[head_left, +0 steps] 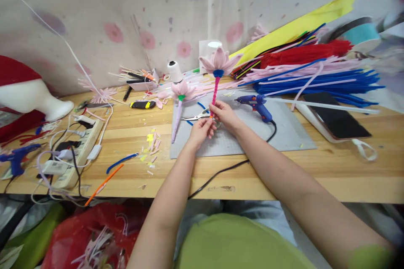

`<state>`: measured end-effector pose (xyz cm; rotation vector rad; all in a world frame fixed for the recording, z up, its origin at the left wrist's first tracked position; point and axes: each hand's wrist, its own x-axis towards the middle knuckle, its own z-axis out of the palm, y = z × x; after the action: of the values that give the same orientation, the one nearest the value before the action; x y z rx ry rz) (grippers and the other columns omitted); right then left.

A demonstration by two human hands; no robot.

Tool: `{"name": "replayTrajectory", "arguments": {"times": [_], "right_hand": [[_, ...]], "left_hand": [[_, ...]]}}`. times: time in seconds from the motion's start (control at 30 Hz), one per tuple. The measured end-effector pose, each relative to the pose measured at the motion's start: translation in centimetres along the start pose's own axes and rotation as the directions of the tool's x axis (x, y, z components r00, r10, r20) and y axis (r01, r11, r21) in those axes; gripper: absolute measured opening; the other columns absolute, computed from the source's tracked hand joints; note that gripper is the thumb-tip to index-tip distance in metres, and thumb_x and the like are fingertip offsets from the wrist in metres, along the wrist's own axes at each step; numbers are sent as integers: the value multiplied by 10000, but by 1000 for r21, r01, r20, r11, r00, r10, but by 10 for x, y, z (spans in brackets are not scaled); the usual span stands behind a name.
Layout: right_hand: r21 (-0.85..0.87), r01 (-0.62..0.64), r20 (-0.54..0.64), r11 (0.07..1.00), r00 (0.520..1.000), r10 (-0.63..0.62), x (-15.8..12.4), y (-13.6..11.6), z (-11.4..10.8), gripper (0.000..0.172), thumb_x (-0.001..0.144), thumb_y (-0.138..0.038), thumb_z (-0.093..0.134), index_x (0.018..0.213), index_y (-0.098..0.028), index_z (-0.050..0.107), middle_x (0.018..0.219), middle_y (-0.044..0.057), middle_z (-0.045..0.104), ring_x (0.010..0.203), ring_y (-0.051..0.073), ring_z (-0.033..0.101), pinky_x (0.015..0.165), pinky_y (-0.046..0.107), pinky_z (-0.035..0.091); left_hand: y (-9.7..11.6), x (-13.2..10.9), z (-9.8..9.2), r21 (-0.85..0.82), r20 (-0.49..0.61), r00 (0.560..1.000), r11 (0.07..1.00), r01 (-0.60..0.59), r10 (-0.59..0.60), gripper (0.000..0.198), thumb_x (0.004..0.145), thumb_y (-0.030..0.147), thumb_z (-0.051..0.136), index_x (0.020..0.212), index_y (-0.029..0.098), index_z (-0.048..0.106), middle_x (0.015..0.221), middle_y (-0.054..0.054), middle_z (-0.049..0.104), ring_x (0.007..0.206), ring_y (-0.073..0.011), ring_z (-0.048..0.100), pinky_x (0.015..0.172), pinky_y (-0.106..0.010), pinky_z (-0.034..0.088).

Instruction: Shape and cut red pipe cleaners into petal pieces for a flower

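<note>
Upright in front of me is a pipe-cleaner flower (219,64) with pale pink petals, a blue base and a bright pink wrapped stem. My right hand (223,114) pinches the stem low down. Just below it, my left hand (202,131) has its fingers closed around the stem's lower end, where a bit of orange shows. Behind the hands lie scissors (198,117), their handles partly hidden. A second pink flower (182,91) with a green base and lilac stem lies to the left on the grey cutting mat (284,138). The blue glue gun (256,106) rests right of my hands.
Bundles of blue pipe cleaners (322,88) and red ones (303,55) are stacked back right, near a phone (337,115). A power strip (78,155) with tangled cables is at left. A utility knife (142,104) and thread spool (174,71) stand behind. The glue gun's cord crosses the table's front.
</note>
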<state>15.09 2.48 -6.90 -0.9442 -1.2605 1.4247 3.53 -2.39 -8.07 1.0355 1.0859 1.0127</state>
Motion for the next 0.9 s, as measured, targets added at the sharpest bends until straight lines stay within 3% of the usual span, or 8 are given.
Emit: {"name": "replayTrajectory", "arguments": {"times": [0.1,0.23,0.3,0.43,0.57,0.7,0.9], "right_hand": [[-27,15,-57,1000,998,-17,2,4,3,426,637,-571,622,651,-175,466,488,-61,436,390,30,334,374,177,237],[-33,9,-135,999,991,-13,6,8,6,447,626,-591,622,629,-175,459,462,-57,442,374,33,346,370,180,248],[-32,10,-147,999,989,-15,7,8,6,452,621,-596,624,632,-175,460,463,-56,446,378,35,357,375,177,254],[-35,22,-108,999,994,-26,10,4,-1,435,645,-585,612,645,-178,458,482,-54,451,393,36,366,385,174,257],[-41,25,-55,999,998,-27,10,2,-5,395,687,-554,589,682,-173,487,503,-52,453,413,36,369,400,174,264],[-43,14,-10,999,1000,-15,9,1,-4,358,714,-522,573,764,-169,542,531,-55,446,434,38,368,414,173,262],[-82,35,59,996,998,-30,4,-1,1,371,729,-516,547,852,-169,583,562,-51,436,465,47,355,439,181,265]], "left_hand": [[0,2,0,75,-81,997,997,-15,21,283,738,431,574,710,151,540,542,33,554,379,-45,443,406,-188,380],[-4,2,-1,375,-219,953,920,-114,207,208,756,376,565,704,174,562,530,28,579,422,-77,523,469,-208,410],[-6,1,-2,436,-247,931,889,-140,268,184,750,356,575,704,178,569,540,25,586,454,-87,550,492,-211,420],[-5,1,-5,181,-224,962,977,-114,154,240,703,386,618,752,161,554,608,18,600,475,-92,559,501,-244,470],[4,1,-12,-49,-164,985,997,-52,43,280,708,404,614,772,136,566,653,1,617,503,-86,568,531,-260,503],[10,2,-16,-108,-117,992,994,31,-44,243,717,361,619,736,124,570,646,-15,633,492,-81,567,530,-252,511],[7,3,-12,-60,-65,997,997,47,-51,276,689,366,655,776,120,564,640,-14,634,479,-76,574,477,-210,489]]}}
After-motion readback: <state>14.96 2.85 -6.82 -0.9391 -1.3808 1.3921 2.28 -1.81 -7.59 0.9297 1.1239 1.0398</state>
